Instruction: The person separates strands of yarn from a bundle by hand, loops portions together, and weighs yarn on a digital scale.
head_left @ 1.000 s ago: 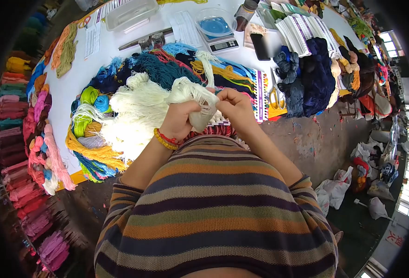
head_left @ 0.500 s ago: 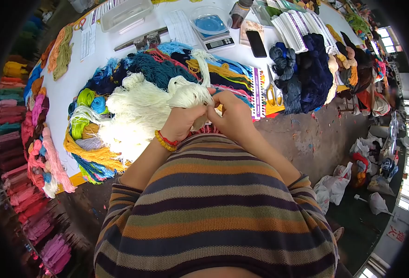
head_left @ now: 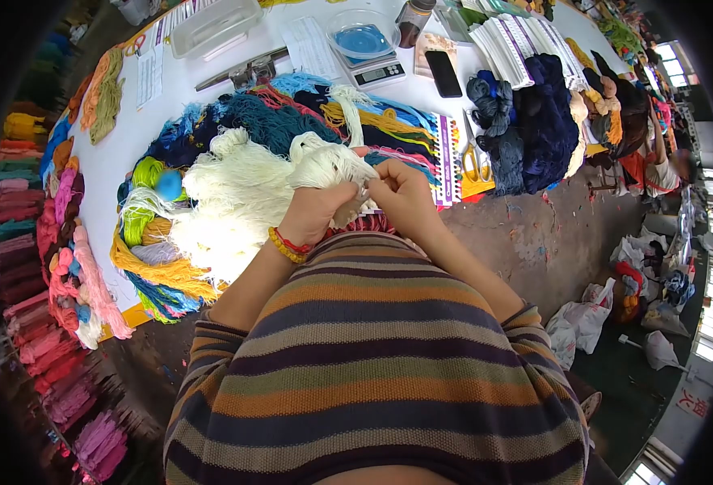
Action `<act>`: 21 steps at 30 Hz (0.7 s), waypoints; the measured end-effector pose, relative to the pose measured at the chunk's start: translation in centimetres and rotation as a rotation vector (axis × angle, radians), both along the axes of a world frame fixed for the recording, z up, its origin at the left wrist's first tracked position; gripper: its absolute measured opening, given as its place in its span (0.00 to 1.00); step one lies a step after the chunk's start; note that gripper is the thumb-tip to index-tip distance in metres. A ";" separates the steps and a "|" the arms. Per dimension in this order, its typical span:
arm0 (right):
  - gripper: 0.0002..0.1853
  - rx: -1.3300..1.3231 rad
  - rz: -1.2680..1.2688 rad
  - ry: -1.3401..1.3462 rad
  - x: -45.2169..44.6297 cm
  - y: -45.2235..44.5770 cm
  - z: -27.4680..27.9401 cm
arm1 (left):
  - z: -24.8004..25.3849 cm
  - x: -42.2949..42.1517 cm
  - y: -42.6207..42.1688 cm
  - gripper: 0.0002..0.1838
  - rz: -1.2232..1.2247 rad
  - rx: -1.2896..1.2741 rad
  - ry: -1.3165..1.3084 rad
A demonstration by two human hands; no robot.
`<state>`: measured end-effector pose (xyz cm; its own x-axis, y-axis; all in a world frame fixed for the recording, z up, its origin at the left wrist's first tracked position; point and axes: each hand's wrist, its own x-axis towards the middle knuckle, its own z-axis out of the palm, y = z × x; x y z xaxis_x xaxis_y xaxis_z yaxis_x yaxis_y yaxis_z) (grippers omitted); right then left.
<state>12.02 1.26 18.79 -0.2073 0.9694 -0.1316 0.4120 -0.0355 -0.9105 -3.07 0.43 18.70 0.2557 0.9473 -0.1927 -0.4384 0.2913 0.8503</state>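
Note:
A skein of white thread [head_left: 329, 164] is gripped by my left hand [head_left: 321, 212], whose fingers fold around its near end. On its right side my right hand [head_left: 405, 196] pinches thumb and forefinger together at the skein's edge, on white strands too fine to make out singly. Left of my hands spreads a loose heap of white thread [head_left: 231, 194]. Beneath and behind lie skeins of dark teal thread [head_left: 271, 121], and mustard thread [head_left: 170, 264] curves along the near left edge.
Right of the thread are a card of thread samples [head_left: 447, 162], scissors [head_left: 475, 162] and navy skeins [head_left: 548, 121]. Behind stand a digital scale [head_left: 376, 75], a phone [head_left: 443, 73] and a clear plastic tub [head_left: 215, 31]. White plastic bags [head_left: 586, 319] lie on the floor at right.
My right hand has shifted slightly right, drawing a bit of the white skein's edge outward. My left hand keeps its hold in nearly the same place.

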 end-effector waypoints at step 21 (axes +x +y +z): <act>0.07 -0.249 -0.049 0.392 -0.3 -0.2 -0.9 | -1.2 -1.3 0.2 0.28 -0.048 -0.089 -0.233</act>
<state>11.72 1.10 17.88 -0.2427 0.9280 -0.2828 0.0305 -0.2840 -0.9583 -4.41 0.64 17.54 0.3471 0.9150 -0.2056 -0.6034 0.3857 0.6979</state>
